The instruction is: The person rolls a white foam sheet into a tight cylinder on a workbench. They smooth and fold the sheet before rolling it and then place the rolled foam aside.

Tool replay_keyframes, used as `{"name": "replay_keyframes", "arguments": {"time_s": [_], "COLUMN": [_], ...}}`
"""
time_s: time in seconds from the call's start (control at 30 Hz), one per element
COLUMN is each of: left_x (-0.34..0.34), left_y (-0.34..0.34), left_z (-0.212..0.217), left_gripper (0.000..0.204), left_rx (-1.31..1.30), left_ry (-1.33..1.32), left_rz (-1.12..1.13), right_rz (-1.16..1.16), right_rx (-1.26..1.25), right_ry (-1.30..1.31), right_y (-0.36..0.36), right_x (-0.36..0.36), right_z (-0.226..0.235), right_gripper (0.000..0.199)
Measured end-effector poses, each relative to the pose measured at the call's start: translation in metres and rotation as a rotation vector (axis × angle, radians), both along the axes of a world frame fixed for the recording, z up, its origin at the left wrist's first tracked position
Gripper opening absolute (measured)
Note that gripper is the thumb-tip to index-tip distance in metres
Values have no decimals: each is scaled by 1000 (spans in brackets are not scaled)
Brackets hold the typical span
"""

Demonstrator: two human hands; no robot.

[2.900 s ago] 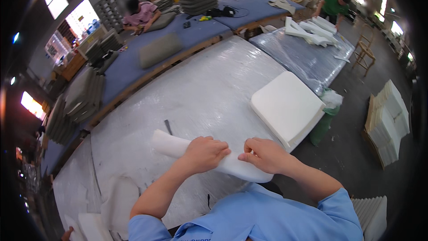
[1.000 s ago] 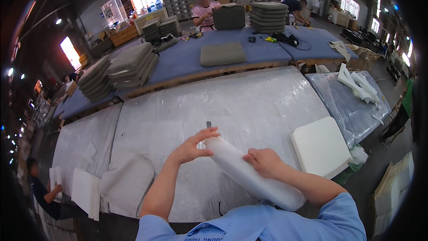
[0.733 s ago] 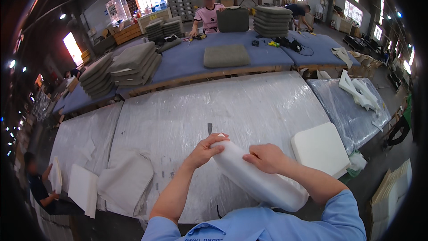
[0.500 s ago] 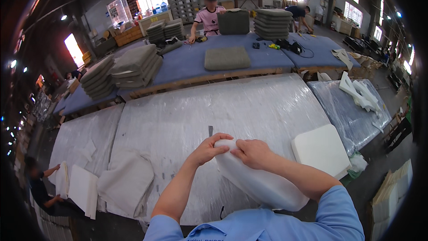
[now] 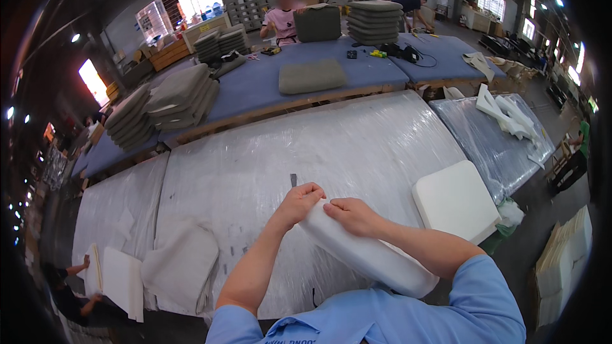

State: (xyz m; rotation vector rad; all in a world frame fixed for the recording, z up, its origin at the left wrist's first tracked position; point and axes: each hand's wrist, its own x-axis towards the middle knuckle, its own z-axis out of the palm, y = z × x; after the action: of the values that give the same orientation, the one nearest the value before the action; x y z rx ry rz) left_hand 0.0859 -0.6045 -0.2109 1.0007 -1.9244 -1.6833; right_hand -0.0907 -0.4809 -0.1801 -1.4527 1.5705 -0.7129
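Observation:
A white foam cushion (image 5: 366,251) in a thin, slightly shiny white wrap stands on edge against my front, slanting from my waist up to my hands. Its far upper end is pinched by my left hand (image 5: 302,204), whose fingers are closed on the wrap. Right beside it, my right hand (image 5: 352,215) is closed on the same end with the thumb toward the left hand. What the fingertips grip exactly is hidden. Under the cushion is a work table (image 5: 255,153) covered in clear plastic film. A small dark strip (image 5: 293,180) lies just beyond my left hand.
To the right lies a bare white foam block (image 5: 456,200); a pale fabric cover (image 5: 182,264) lies to the left. Across a blue table (image 5: 255,92) are grey cushions (image 5: 312,76) and a person in pink (image 5: 285,24). Another person (image 5: 67,293) handles white pieces at lower left.
My left fingers have curled tighter on the cushion's end, and both hands stay close together there. The whole view has shifted slightly. The person in pink has raised a hand from the table.

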Motion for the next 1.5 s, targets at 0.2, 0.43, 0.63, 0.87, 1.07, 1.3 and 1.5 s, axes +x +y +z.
{"name": "replay_keyframes", "arguments": {"time_s": [0.2,0.43,0.63,0.87,1.07,1.3,1.5], "left_x": [1,-22,-16,-39,-39,-50,-43], "left_y": [25,103,92,79,81,87,84], "left_z": [47,18,19,28,29,23,26], "left_gripper": [33,78,65,61,64,59,62], "left_rx": [-837,-1169,-1109,-991,-979,-1034,-1064], "left_ry": [-84,-375,-470,-361,-446,-403,-438], "left_rz": [293,48,-35,-119,-100,-65,-34], "right_rz": [-11,12,105,84,175,201,193], "right_rx": [-13,8,156,-48,104,105,127], "right_ry": [20,-248,-66,55,12,-15,71], "right_y": [-4,-6,42,75,91,129,145], "right_x": [-7,-21,-54,-52,-80,-91,-94], "right_z": [-11,-41,20,-6,19,5,32], "right_gripper": [48,50,53,44,41,46,52]}}
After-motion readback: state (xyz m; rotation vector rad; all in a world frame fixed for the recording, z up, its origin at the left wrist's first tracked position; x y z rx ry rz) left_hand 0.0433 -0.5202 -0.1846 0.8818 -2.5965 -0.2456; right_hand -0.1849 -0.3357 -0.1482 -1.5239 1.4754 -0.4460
